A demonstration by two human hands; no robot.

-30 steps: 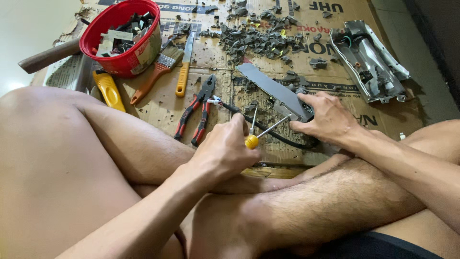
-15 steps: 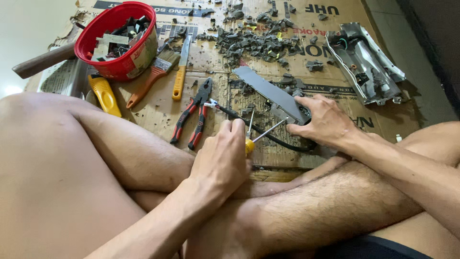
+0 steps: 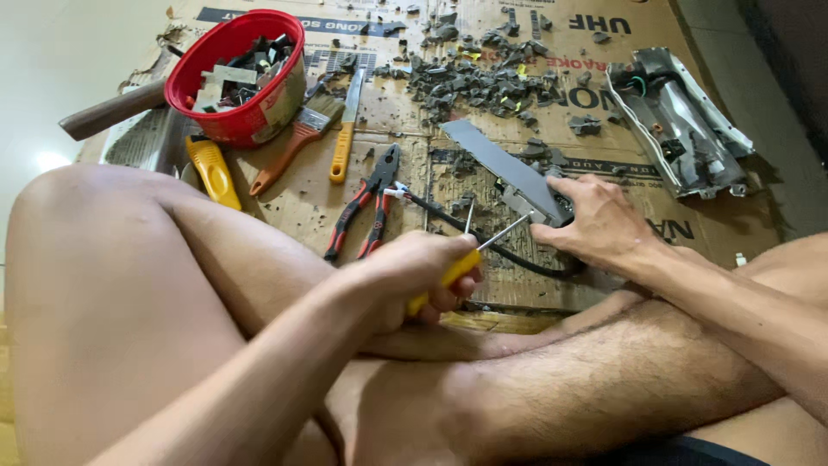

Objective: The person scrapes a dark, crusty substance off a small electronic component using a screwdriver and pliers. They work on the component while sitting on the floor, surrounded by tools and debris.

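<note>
- Yellow plastic shows in the left hand (image 3: pixel 414 274): its fingers are wrapped tight round the handle of a screwdriver (image 3: pixel 470 257), whose thin metal shaft slants up and away to a tip just short of the right hand.
- The right hand (image 3: pixel 597 223) lies fingers-down, pressing on the near end of a long flat grey metal strip (image 3: pixel 500 169); a black cable (image 3: pixel 483 243) curves out from under that hand and runs back towards the left hand.
- Since a second ago the left hand has drawn a little towards the person's knee, and the shaft, which stood steeper then, now lies lower and aims at the strip's held end. The right hand has kept its place. I judge the tip is being worked into the piece under the right hand, though the contact point itself is too small to make out.
- Just beyond the left hand lie red-handled pliers (image 3: pixel 362 207) on the cardboard sheet (image 3: pixel 293 203) covering the floor.
- Further off past the left hand sit a red bucket (image 3: pixel 237 73) of scrap, a paintbrush (image 3: pixel 293 142) and a yellow-handled knife (image 3: pixel 345 129).
- Beyond the right hand lies an opened metal casing (image 3: pixel 677 121), with dark broken bits (image 3: pixel 483 82) scattered between the two hands' far sides.
</note>
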